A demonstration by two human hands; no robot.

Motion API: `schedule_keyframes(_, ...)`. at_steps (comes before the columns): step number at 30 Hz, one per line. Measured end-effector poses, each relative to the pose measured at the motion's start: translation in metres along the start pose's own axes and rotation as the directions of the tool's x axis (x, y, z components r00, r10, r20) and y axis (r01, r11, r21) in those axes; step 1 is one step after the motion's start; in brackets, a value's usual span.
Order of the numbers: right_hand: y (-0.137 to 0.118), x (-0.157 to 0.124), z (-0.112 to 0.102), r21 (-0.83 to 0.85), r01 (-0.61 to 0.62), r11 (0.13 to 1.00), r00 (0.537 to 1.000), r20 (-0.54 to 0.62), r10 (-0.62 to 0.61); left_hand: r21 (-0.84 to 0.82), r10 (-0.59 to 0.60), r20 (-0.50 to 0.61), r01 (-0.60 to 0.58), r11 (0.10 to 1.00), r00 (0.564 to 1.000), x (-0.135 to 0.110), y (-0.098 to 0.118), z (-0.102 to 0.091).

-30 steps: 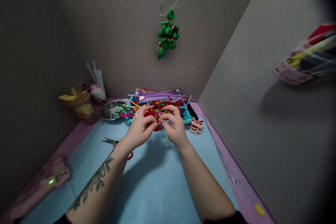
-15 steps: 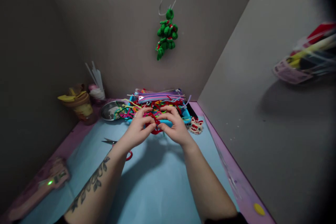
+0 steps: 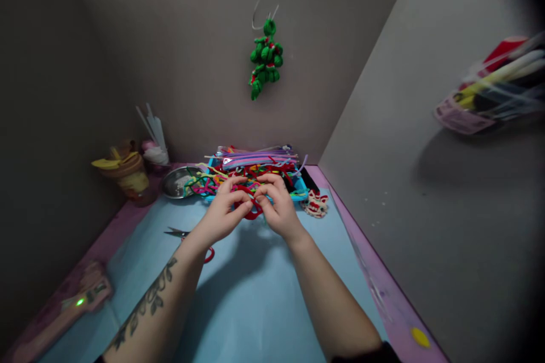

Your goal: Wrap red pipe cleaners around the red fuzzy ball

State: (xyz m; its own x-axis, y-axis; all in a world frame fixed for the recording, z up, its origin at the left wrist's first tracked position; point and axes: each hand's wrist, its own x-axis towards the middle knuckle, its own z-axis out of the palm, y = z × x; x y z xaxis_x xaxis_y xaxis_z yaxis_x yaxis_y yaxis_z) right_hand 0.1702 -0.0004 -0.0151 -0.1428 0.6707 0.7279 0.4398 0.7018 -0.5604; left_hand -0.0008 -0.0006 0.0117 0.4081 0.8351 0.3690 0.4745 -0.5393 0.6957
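Between my two hands is a red pipe cleaner (image 3: pixel 254 215), bent into a loop that hangs just below the fingers. My left hand (image 3: pixel 230 204) pinches it from the left with thumb and fingers. From the other side, my right hand (image 3: pixel 276 204) grips it with bent fingers close to the left fingertips. Part of the red piece is hidden behind the fingers. Right behind the hands stands a blue basket (image 3: pixel 301 195) heaped with pipe cleaners (image 3: pixel 259 159) of many colours. Red-handled scissors (image 3: pixel 209 255) lie partly under my left forearm.
A metal bowl (image 3: pixel 176 182) with small pale bits is left of the basket. A brown pot (image 3: pixel 133 178) stands in the back left corner; a pink glue gun (image 3: pixel 87 295) lies front left. A red-and-white figure (image 3: pixel 315 205) sits right. A green ornament (image 3: pixel 267 59) hangs above.
My right fingers have curled in more tightly, and the red loop shows more openly below the hands. The whole view has shifted slightly.
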Motion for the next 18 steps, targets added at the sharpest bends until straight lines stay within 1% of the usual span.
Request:
schedule_keyframes(4, -0.001, -0.003, 0.009, -0.057, 0.012, 0.998, 0.997, -0.078, -0.017, 0.022, -0.003, -0.015, 0.004, 1.0, 1.0, 0.0, 0.0, 0.004)
schedule_keyframes(7, -0.001, -0.004, 0.013, -0.084, 0.0, 0.996, 0.992, -0.125, -0.01, 0.034, -0.001, -0.038, 0.002, 0.999, 0.999, 0.0, -0.001, 0.006)
schedule_keyframes(9, -0.002, -0.003, 0.012, -0.082, -0.023, 0.996, 0.995, -0.103, 0.014, 0.05, 0.007, -0.037, -0.006, 0.999, 0.999, 0.0, -0.001, 0.005)
schedule_keyframes(15, -0.003, 0.003, -0.001, -0.056, -0.081, 0.995, 0.995, 0.055, 0.084, 0.125, 0.06, 0.033, -0.064, 0.99, 0.998, -0.001, -0.003, -0.003)
schedule_keyframes(18, -0.003, 0.004, -0.003, -0.024, -0.102, 0.994, 0.992, 0.069, 0.104, 0.119, 0.068, 0.053, -0.074, 0.99, 0.996, -0.002, -0.002, -0.004)
